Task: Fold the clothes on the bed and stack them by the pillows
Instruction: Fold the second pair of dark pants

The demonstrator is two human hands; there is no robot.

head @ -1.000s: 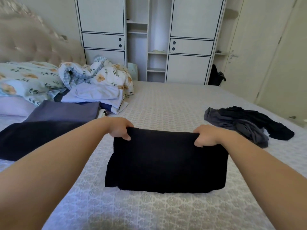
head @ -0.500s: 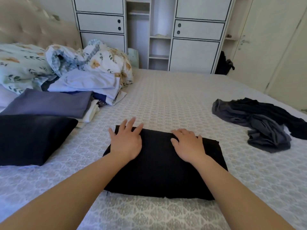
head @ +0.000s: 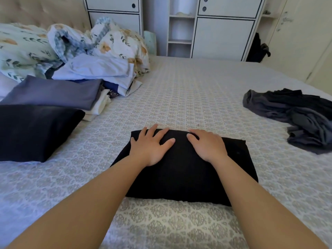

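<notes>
Fold completed a moment ago: one second back the far edge of the black garment [head: 186, 169] was pinched at both corners and held up; now it is laid flat as a compact rectangle on the bed [head: 179, 97], near the front edge, centre. The left hand [head: 151, 146] and right hand [head: 206, 146] are pressed palm-down on its far half. No grip is taken by either: fingers are straight and spread on the left, flat and close together on the right. The cloth is being smoothed, it is judged.

This piece is thus judged ready to be carried to the stack. Folded items are already laid at the left by the pillows [head: 19, 47]: a black folded piece [head: 34, 130], a blue-grey one [head: 53, 92] over pale ones, and light blue folded cloth [head: 100, 69] behind.

One dark grey crumpled heap [head: 296, 115] is left unfolded at the right, well apart from the hands. A rumpled floral duvet [head: 115, 38] is bunched against the stack. The path leftward across the bed is not blocked by anything seen. A white wardrobe [head: 222, 33] is noted beyond the bed.
</notes>
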